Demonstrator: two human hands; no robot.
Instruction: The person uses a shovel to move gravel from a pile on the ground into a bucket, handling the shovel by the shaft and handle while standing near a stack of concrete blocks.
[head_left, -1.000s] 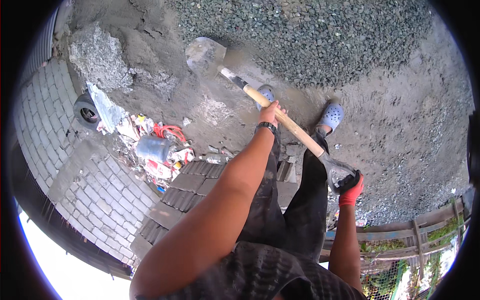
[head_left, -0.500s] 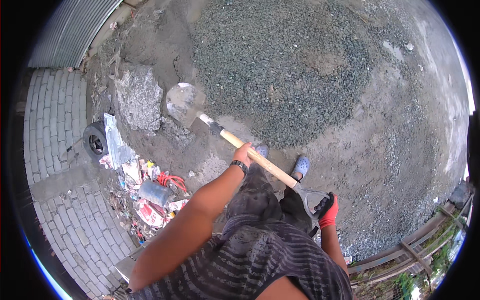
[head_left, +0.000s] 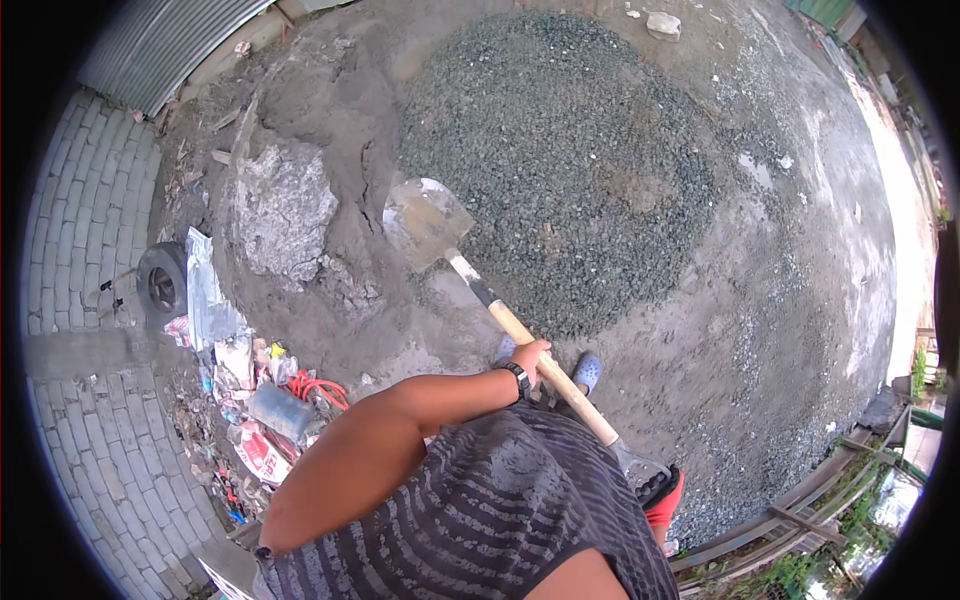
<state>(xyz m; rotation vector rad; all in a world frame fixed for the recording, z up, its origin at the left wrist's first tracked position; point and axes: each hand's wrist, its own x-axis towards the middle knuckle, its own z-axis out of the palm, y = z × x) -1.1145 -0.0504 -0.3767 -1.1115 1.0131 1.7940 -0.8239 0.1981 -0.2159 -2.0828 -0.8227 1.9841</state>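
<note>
A shovel [head_left: 568, 391] with a pale wooden shaft slants across in front of me, its broad metal blade [head_left: 428, 222] at the left edge of the gravel pile [head_left: 560, 150]. My bare left hand [head_left: 530, 358], with a dark watch at the wrist, is wrapped round the middle of the shaft. At the shovel's near end, my right hand [head_left: 664, 492] in a red and black glove is closed on the D-shaped grip. The blade carries no heap of gravel; only a dull grey-brown film shows on it.
Left of the blade lies a rough concrete lump [head_left: 285, 215]. Farther left are a tyre [head_left: 162, 282], scattered rubbish with a coiled red hose [head_left: 318, 390], and stacked grey blocks [head_left: 95, 210]. Wooden planks [head_left: 800, 515] edge the lower right. My blue clogs [head_left: 587, 371] stand near the pile.
The shovel blade has swung right, from beside the concrete lump to the gravel's edge. Both hands have moved right and nearer my body, still holding the shovel. The view has shifted too.
</note>
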